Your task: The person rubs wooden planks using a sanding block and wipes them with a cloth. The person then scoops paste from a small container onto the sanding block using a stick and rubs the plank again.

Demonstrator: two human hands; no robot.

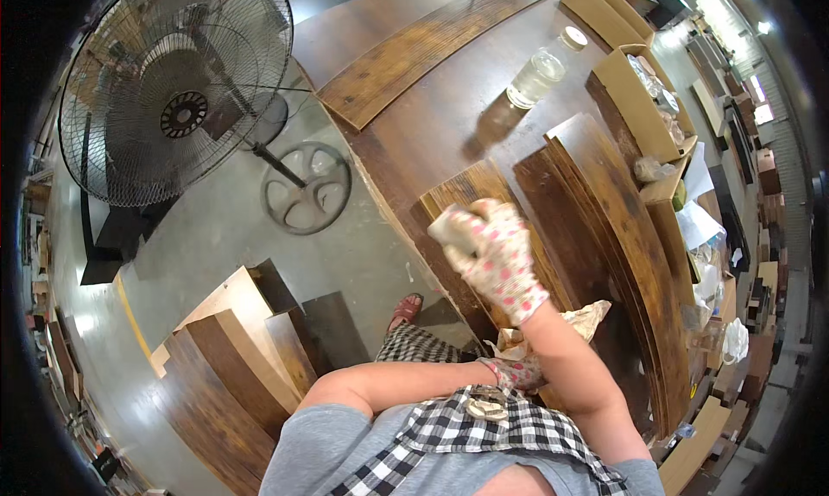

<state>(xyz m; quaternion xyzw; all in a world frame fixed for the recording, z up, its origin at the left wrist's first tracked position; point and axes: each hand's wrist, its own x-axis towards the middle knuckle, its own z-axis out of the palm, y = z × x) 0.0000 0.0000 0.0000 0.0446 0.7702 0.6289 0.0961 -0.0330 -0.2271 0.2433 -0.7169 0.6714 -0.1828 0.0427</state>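
On the dark wood table (449, 125), centre of view, the right hand (494, 256) in a white glove w/ pink dots is curled tight round a small pale pad (447, 228), pressing it onto a streaky brown plank (471, 189) that lies flat near the table's front edge. Fingers fully wrapped, only the pad's end pokes out on the left. Left hand (516, 371), same dotted glove, sits low beside the body, closed on a crumpled tan cloth (583, 316); how tight, can't tell, the right forearm crosses over it. Just right of the worked plank: a stack of long dark boards (622, 237), fanned and touching edge to edge. Further up the table, a clear bottle (537, 75) lies on its side w/ a pale cap (572, 37) beside it. Cardboard box (643, 94) stands at the table's right edge, clear bags inside. Two longer planks (414, 47) rest at the far end. Off to the left, on the grey floor, a big round fan (177, 86) on a wheel-shaped base (306, 188). Lower left, more boards (233, 358) lean in a stepped pile. Person wears a grey top w/ a black-and-white checked apron (466, 435); one red sandal (406, 309) shows beneath the table edge.
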